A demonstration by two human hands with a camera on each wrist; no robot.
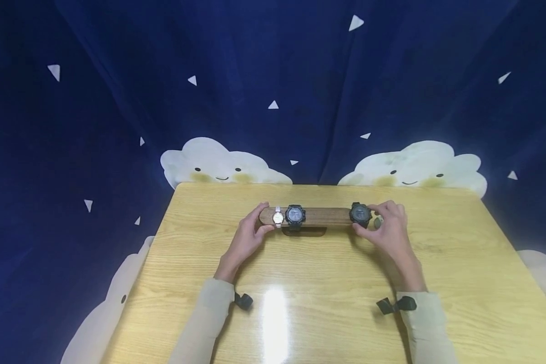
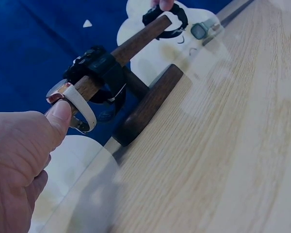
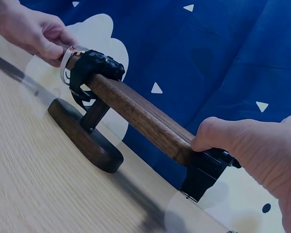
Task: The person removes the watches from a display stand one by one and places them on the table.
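Note:
A dark wooden T-shaped watch stand (image 1: pixel 326 216) is on the table, its crossbar raised above an oval base (image 2: pixel 150 104). My left hand (image 1: pixel 247 235) grips the crossbar's left end between thumb and fingers. Next to that hand, a white-strapped watch (image 1: pixel 278 218) is looped round the bar, with a chunky black watch (image 1: pixel 295 215) beside it. At the bar's right end, my right hand (image 1: pixel 391 227) pinches another black watch (image 1: pixel 360 214); its strap (image 3: pixel 203 172) is around or right at the bar's end, which I cannot tell.
A grey-green watch (image 2: pixel 200 31) lies on the table just beyond the right hand, partly covered by it in the head view. The light wooden table (image 1: pixel 327 298) meets a dark blue curtain (image 1: pixel 273 60) with white clouds and triangles at its back edge.

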